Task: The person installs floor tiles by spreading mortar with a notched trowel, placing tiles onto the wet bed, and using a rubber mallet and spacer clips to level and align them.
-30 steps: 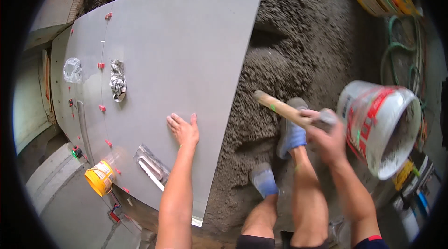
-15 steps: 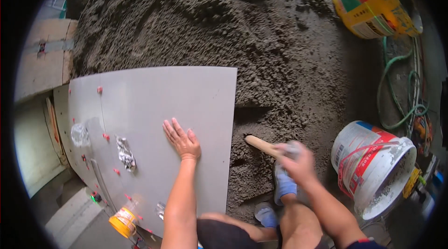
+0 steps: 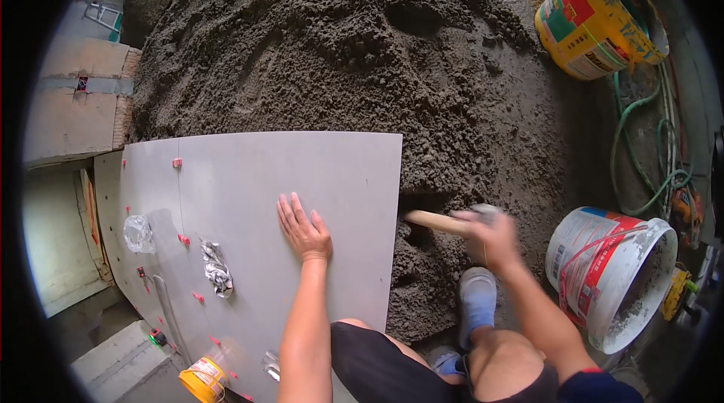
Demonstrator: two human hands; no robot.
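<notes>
My left hand lies flat on a large light grey tile, fingers stretched out and pressed to its surface. My right hand is closed round a tool with a pale wooden handle. The handle points left toward the tile's right edge, low over the damp grey mortar. A greyish part of the tool shows at the top of my fist; blur and the hand hide its kind. Beside the tile edge, the mortar has dark hollows near the handle's end.
Red clips line the joints on the left. A crumpled wrapper, a clear plastic piece and a small yellow tub rest there. On the right are a white bucket, a yellow bucket and a green hose.
The view has shifted, so the tile sits lower and further right. My right hand still holds the tool, its handle now more level. My left hand stays flat on the tile.
</notes>
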